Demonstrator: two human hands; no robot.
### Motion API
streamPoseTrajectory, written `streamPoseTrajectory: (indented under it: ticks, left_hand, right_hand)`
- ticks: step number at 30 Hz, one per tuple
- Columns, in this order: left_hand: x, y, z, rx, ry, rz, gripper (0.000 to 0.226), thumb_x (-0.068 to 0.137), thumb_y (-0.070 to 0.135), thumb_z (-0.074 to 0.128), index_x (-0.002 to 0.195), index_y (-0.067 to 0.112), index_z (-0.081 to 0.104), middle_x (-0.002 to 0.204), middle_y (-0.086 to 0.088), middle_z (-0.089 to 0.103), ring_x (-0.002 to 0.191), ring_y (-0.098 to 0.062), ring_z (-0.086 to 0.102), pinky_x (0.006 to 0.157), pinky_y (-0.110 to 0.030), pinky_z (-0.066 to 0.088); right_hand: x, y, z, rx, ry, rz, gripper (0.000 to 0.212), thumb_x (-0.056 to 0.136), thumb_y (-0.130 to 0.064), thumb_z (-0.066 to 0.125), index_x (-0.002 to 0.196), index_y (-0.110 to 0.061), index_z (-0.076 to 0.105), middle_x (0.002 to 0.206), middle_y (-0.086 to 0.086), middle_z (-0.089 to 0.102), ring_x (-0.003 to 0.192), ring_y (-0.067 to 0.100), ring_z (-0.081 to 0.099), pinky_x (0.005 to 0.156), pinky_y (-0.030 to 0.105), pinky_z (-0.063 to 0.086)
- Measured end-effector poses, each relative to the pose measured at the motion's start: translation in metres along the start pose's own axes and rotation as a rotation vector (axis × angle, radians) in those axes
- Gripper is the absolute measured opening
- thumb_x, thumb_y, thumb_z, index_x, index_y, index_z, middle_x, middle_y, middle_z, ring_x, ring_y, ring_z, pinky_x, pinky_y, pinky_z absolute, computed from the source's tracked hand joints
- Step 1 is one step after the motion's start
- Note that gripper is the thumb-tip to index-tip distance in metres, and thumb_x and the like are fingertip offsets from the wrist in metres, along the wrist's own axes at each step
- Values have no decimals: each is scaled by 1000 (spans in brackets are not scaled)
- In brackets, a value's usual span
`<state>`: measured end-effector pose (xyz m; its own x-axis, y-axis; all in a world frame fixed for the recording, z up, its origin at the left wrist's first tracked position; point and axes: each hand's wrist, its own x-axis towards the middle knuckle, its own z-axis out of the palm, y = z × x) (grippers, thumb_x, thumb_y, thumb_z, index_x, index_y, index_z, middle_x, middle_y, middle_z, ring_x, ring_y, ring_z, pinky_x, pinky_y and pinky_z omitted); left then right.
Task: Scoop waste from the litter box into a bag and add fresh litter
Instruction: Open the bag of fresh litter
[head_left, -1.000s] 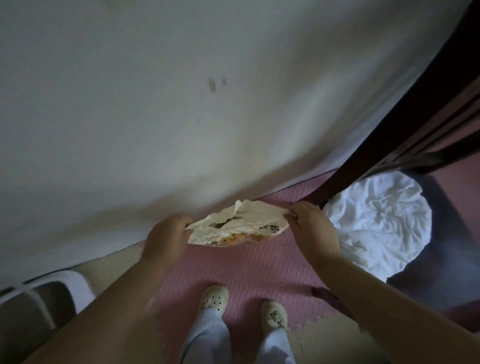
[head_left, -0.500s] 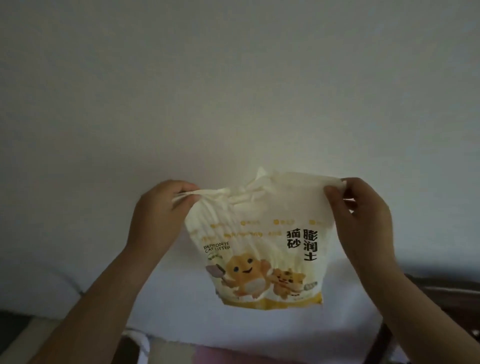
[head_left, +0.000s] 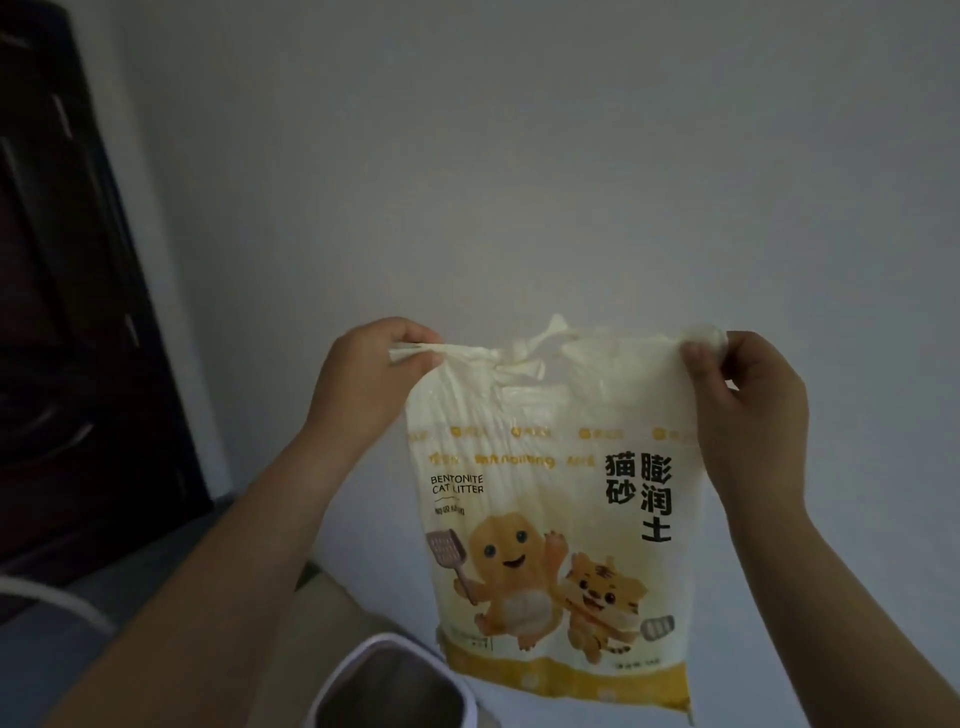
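Bottom edge cuts off the litter box (head_left: 358, 657).

Both bare forearms reach up and forward, well apart. The left grip (head_left: 363, 374) pinches one top corner of the litter bag (head_left: 561, 519), the right grip (head_left: 748, 410) pinches the other, fingers curled

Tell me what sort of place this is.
Likely a home corner kept for a cat: plain white wall, dark wooden panel at left, white-rimmed litter box below the cat litter bag.
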<state>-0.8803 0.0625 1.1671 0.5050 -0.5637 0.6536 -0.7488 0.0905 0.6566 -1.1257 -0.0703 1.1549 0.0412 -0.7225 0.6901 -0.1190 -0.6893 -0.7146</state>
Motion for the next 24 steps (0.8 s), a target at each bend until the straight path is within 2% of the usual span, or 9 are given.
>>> streamPoseTrajectory:
  ticks: [2, 5, 8, 11, 16, 24]
  left_hand:
    - [-10, -30, -41, 41, 33, -45, 19, 81, 18, 71, 78, 36, 67, 80, 24, 65, 76, 12, 57, 68, -5, 39]
    - [-27, -66, -94, 88, 67, -123, 17, 82, 17, 70, 82, 34, 68, 84, 21, 66, 82, 5, 60, 76, -19, 46]
    - [-39, -98, -137, 149, 124, -188, 15, 82, 17, 68, 83, 32, 69, 86, 15, 67, 83, -3, 62, 74, -26, 50]
    - [-46, -128, -169, 222, 221, -235, 12, 83, 17, 67, 90, 28, 67, 85, 16, 65, 79, 0, 61, 69, -22, 50]
    - [-38, -167, -195, 327, 342, -300, 16, 83, 21, 69, 97, 28, 67, 85, 19, 61, 74, 7, 58, 60, -8, 45]
    - [17, -206, -198, 418, 386, -386, 17, 84, 21, 69, 98, 30, 64, 87, 18, 59, 72, 13, 56, 53, -3, 41]
  right_hand:
    - [-22, -7, 47, 56, -60, 21, 17, 95, -28, 54, 80, -21, 56, 72, -13, 57, 65, -6, 51, 55, 7, 37]
    - [-56, -15, 111, 133, -165, 77, 17, 95, -27, 54, 79, -22, 57, 73, -12, 57, 64, -4, 51, 57, 14, 37]
    - [-83, -24, 170, 166, -283, 100, 17, 95, -26, 55, 80, -18, 58, 74, -11, 59, 64, -6, 51, 55, 8, 39]
    - [-101, -30, 219, 207, -386, 105, 16, 95, -23, 56, 81, -16, 60, 76, -11, 60, 65, -10, 52, 56, 4, 40]
    - [-102, -30, 288, 265, -498, 84, 15, 94, -21, 57, 80, -15, 60, 75, -11, 60, 65, -8, 53, 57, 5, 41]
    - [-49, -18, 376, 389, -518, 57, 19, 93, -28, 56, 76, -20, 58, 71, -10, 60, 64, 1, 55, 54, 15, 45]
